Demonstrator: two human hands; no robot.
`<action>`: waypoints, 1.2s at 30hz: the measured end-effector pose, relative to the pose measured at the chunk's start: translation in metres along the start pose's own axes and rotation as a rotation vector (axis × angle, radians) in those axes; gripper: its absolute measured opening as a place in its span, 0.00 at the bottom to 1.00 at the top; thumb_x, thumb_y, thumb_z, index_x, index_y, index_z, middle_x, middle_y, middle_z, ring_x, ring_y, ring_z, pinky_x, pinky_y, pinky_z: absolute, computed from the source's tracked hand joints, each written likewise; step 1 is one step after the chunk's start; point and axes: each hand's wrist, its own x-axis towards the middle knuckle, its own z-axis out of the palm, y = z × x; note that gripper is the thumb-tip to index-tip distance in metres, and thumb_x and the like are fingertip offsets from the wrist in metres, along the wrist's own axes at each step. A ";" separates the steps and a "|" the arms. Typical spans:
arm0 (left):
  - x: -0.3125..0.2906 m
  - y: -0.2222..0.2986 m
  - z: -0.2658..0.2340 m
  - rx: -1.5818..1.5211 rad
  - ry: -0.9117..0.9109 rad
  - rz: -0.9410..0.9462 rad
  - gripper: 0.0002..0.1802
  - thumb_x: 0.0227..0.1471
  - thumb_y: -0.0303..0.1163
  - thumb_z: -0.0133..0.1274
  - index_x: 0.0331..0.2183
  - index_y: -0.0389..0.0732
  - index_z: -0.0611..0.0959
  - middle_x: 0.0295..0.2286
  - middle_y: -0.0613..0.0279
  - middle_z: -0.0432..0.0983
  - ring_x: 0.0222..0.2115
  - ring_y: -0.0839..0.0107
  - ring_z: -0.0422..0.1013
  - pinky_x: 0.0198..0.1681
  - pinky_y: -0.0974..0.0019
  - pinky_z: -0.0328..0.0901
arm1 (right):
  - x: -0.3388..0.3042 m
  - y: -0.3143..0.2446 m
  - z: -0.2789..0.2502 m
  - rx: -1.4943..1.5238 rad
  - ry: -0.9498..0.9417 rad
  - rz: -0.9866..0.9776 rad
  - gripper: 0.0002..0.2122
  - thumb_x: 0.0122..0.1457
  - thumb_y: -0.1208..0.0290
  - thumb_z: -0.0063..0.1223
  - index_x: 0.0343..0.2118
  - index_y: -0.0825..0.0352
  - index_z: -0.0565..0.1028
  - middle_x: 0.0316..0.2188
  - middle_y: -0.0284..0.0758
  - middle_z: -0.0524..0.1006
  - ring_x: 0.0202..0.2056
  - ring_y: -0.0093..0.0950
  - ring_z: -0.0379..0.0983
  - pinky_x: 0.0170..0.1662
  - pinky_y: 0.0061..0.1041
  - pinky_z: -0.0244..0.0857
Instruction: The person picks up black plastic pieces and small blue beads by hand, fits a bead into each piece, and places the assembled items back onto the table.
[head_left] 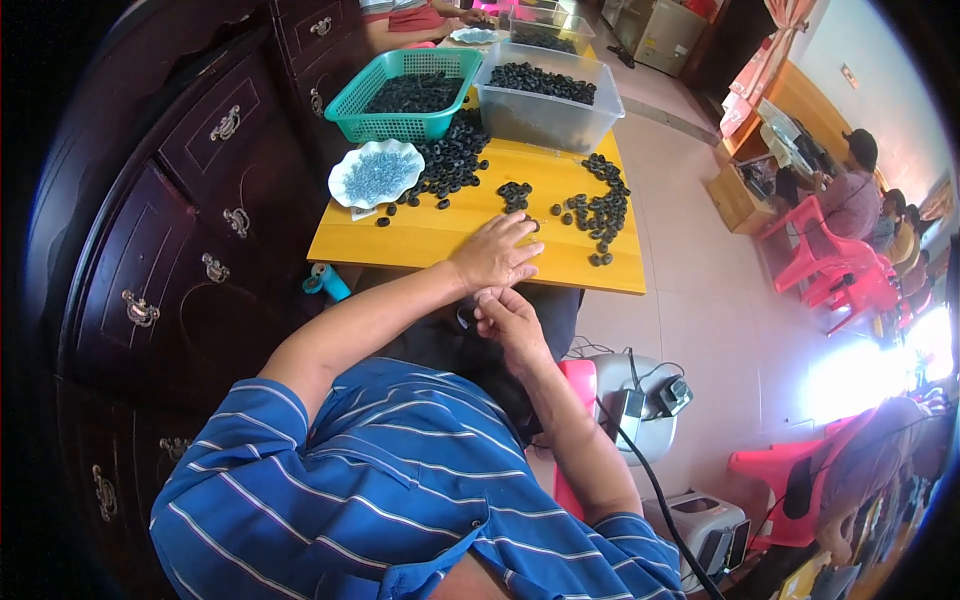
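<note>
My left hand lies across the front of the yellow table, fingers stretched out and palm down. Its fingertips are beside a small black ring-shaped piece; whether they touch it I cannot tell. Just below, at the table's front edge, my right hand is closed with thumb and fingers pinched together. What it holds, if anything, is hidden. Beyond the left hand sits a small cluster of black rings. A white scalloped dish of small pale-blue pieces stands to the left.
Behind the dish are a green basket and a clear plastic bin, both holding black rings. Loose black rings lie along the right edge. Dark wooden drawers rise at left. Pink chairs with people stand at right; a black cable hangs nearby.
</note>
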 end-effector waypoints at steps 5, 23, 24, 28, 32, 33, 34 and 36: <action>-0.018 0.002 -0.012 -0.010 0.045 0.031 0.25 0.51 0.47 0.57 0.47 0.42 0.82 0.51 0.49 0.69 0.57 0.50 0.61 0.60 0.50 0.56 | -0.001 -0.002 0.002 -0.014 0.022 -0.021 0.06 0.66 0.65 0.50 0.35 0.61 0.73 0.26 0.25 0.72 0.26 0.15 0.65 0.31 0.15 0.61; -0.062 0.005 -0.026 -0.077 0.204 -0.017 0.05 0.46 0.30 0.58 0.26 0.40 0.81 0.28 0.58 0.73 0.34 0.61 0.71 0.40 0.61 0.69 | 0.002 0.005 -0.001 -0.107 0.084 -0.016 0.06 0.65 0.65 0.50 0.36 0.62 0.74 0.26 0.25 0.73 0.26 0.14 0.68 0.32 0.15 0.64; -0.063 0.005 -0.027 -0.075 0.221 -0.012 0.04 0.46 0.30 0.58 0.25 0.40 0.81 0.28 0.58 0.73 0.34 0.61 0.71 0.39 0.61 0.69 | 0.000 0.004 0.000 -0.089 0.085 -0.032 0.06 0.65 0.66 0.50 0.36 0.62 0.74 0.26 0.25 0.73 0.25 0.15 0.68 0.32 0.15 0.64; -0.069 0.001 -0.028 -0.075 0.259 -0.015 0.03 0.48 0.28 0.57 0.26 0.39 0.81 0.28 0.58 0.72 0.33 0.60 0.71 0.38 0.61 0.69 | -0.001 0.000 0.002 -0.080 0.083 -0.040 0.06 0.65 0.66 0.50 0.36 0.62 0.74 0.26 0.25 0.73 0.25 0.15 0.68 0.32 0.15 0.64; -0.071 0.001 -0.028 -0.087 0.256 -0.043 0.03 0.49 0.28 0.56 0.27 0.39 0.81 0.28 0.57 0.73 0.33 0.59 0.72 0.39 0.60 0.69 | 0.000 0.000 0.002 -0.081 0.101 -0.040 0.07 0.65 0.66 0.49 0.36 0.64 0.74 0.26 0.26 0.73 0.26 0.16 0.66 0.31 0.15 0.61; -0.071 0.001 -0.028 -0.126 0.273 -0.072 0.04 0.48 0.28 0.57 0.27 0.38 0.80 0.28 0.57 0.74 0.33 0.58 0.72 0.39 0.59 0.69 | 0.000 0.000 0.001 -0.073 0.099 -0.047 0.07 0.65 0.66 0.49 0.36 0.64 0.74 0.26 0.26 0.73 0.26 0.16 0.66 0.31 0.15 0.61; -0.069 0.001 -0.028 -0.166 0.291 -0.100 0.05 0.48 0.28 0.57 0.28 0.37 0.80 0.29 0.56 0.74 0.33 0.57 0.72 0.39 0.58 0.69 | -0.001 -0.002 0.002 -0.078 0.105 -0.044 0.07 0.65 0.66 0.50 0.36 0.64 0.74 0.26 0.26 0.73 0.26 0.16 0.66 0.31 0.15 0.62; -0.068 0.001 -0.029 -0.186 0.313 -0.146 0.04 0.48 0.27 0.57 0.28 0.37 0.80 0.28 0.55 0.75 0.33 0.56 0.72 0.38 0.58 0.69 | 0.001 0.001 -0.001 -0.073 0.094 -0.049 0.07 0.65 0.66 0.50 0.36 0.64 0.74 0.26 0.26 0.73 0.26 0.16 0.67 0.32 0.15 0.62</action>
